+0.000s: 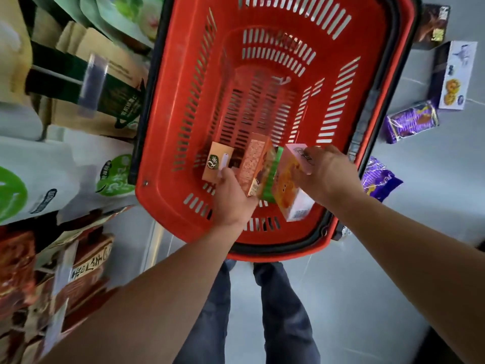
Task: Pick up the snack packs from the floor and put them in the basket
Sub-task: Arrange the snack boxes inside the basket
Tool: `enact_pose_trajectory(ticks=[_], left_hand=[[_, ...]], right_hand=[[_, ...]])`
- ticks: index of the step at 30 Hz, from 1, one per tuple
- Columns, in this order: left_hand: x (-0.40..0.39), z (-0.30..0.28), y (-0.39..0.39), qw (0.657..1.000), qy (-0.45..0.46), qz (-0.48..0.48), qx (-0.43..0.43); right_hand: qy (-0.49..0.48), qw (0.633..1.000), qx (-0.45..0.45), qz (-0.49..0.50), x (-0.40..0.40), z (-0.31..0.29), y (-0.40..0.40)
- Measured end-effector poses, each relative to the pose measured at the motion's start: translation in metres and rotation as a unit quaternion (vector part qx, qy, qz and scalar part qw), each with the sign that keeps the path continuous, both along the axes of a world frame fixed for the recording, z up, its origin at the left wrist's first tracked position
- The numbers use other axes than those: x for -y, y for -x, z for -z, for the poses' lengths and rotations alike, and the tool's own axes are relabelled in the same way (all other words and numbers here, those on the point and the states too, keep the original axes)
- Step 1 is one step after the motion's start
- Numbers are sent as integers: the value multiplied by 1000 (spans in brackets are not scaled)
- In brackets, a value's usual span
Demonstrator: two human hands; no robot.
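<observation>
A red plastic basket (168, 106) stands on the floor in front of me. Both hands reach inside its near end. My left hand (231, 198) grips an orange snack box (256, 164), with a tan box (216, 161) lying just left of it on the basket floor. My right hand (328, 174) holds a pink snack box (291, 185); a green pack (271, 177) is wedged between the orange and pink boxes. On the floor right of the basket lie two purple snack packs (412, 120) (380, 181), a white and purple box (455, 74) and a dark pack (433, 23).
Shelves with paper and white pouches (78, 164) and brown boxes (86, 269) run along the left, close to the basket. Grey tiled floor (367, 285) spreads to the right and below. My legs in dark jeans (275, 311) stand just behind the basket.
</observation>
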State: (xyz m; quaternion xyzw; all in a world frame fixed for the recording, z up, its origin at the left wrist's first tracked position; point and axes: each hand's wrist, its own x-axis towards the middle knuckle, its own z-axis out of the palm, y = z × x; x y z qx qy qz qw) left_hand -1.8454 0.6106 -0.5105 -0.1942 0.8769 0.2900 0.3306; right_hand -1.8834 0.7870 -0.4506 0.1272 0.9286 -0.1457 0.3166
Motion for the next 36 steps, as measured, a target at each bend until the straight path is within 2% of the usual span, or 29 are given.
enact_pose_trajectory(ticks=[3, 6, 9, 13, 16, 19, 21, 24, 27, 30, 33, 35, 36], left_hand=[[8, 8, -7, 998, 53, 28, -25], [14, 19, -5, 997, 65, 47, -20], [16, 31, -4, 996, 38, 82, 0], [13, 46, -8, 998, -16, 58, 24], [7, 54, -10, 993, -56, 83, 59], [2, 62, -11, 989, -56, 116, 74], [1, 62, -12, 987, -51, 136, 66], [3, 61, -10, 988, -28, 149, 0], [4, 63, -8, 991, -22, 135, 4], [0, 62, -4, 996, -40, 61, 58], [0, 65, -1, 994, -80, -1, 75], [2, 64, -4, 992, -94, 0, 86], [4, 63, -7, 993, -80, 34, 76]], right_hand=[[-3, 1000, -1, -9, 2, 3, 1], [0, 1000, 5, -11, 2, 9, 3], [9, 1000, 11, -12, 3, 18, 3], [9, 1000, 22, -9, 8, 33, 4], [13, 999, 40, -4, 14, 48, 6], [15, 998, 52, 13, 18, 59, 5], [15, 998, 48, 37, 18, 61, 3], [17, 998, 38, 54, 15, 61, 2], [21, 998, 22, 57, 14, 58, 0], [15, 998, 2, 53, 12, 53, -1], [7, 999, -14, 48, 12, 50, -3], [0, 999, -23, 47, 13, 48, -5], [-1, 998, -24, 49, 13, 47, -6]])
